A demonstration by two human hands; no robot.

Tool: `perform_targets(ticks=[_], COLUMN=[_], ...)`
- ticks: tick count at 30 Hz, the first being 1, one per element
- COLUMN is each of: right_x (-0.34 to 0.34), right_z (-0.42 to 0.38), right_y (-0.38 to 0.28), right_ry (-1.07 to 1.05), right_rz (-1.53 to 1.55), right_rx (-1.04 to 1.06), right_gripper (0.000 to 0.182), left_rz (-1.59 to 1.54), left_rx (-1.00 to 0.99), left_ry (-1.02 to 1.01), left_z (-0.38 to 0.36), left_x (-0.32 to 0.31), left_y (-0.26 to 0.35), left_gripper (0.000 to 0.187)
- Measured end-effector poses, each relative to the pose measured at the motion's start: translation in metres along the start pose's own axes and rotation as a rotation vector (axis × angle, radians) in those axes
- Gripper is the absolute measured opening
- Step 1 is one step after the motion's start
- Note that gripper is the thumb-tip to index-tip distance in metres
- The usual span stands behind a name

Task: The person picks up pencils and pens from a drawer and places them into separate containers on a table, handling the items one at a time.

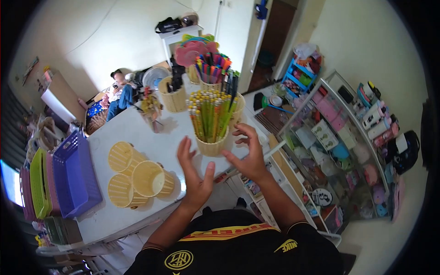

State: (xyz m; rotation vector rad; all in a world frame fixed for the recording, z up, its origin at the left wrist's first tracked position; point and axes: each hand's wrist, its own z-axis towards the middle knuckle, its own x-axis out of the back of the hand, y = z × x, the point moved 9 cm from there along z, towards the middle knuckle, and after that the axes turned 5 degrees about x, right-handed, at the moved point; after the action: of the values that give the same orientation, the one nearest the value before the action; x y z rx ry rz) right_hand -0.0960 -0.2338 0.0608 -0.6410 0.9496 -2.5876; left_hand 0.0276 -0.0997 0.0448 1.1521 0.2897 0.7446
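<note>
My left hand [196, 176] is raised at the table's near edge, fingers apart and holding nothing. Opposite it, my right hand [247, 153] is also open and empty, fingers spread. Between and just beyond them stands a cream basket [211, 147] packed with upright yellow-green pencils [210, 114]. Neither hand clearly touches it. Behind it are a basket of colourful markers [212, 71], a basket with black items [173, 97] and another cream basket [238, 107], partly hidden. Three empty cream baskets [149, 178] lie grouped on the left part of the white table [151, 137].
A clear cup [152, 119] holds assorted items. Purple [75, 176] and green trays [40, 183] stand at the left. To the right is a glass display case [339, 151] beside a white shelf. A person [120, 94] sits on the floor by the far wall.
</note>
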Motion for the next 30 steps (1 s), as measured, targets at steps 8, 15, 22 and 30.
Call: perform_targets(ticks=[8,15,22,30], right_x=[0.197,0.219,0.162,0.149], right_z=[-0.108,-0.352,-0.491,-0.511], right_y=[0.081,0.306,0.438,0.475], right_ry=[0.338,0.083,-0.697,-1.077], right_rz=[0.027,0.047,-0.849,-0.884], right_rx=[-0.564,-1.309,-0.978,-1.055], right_gripper=[0.018,0.023,0.023,0.025], left_rz=[0.311,0.661,0.883,0.996], left_rx=[-0.481,-0.441,-0.246,-0.237], left_ry=[-0.360,-0.621,-0.744,-0.711], left_z=[-0.026,-0.005,-0.005,-0.012], left_x=[-0.041,-0.108,-0.119,-0.101], left_y=[0.045,0.038,0.011,0.002], left_gripper=[0.038,0.046,0.048,0.056])
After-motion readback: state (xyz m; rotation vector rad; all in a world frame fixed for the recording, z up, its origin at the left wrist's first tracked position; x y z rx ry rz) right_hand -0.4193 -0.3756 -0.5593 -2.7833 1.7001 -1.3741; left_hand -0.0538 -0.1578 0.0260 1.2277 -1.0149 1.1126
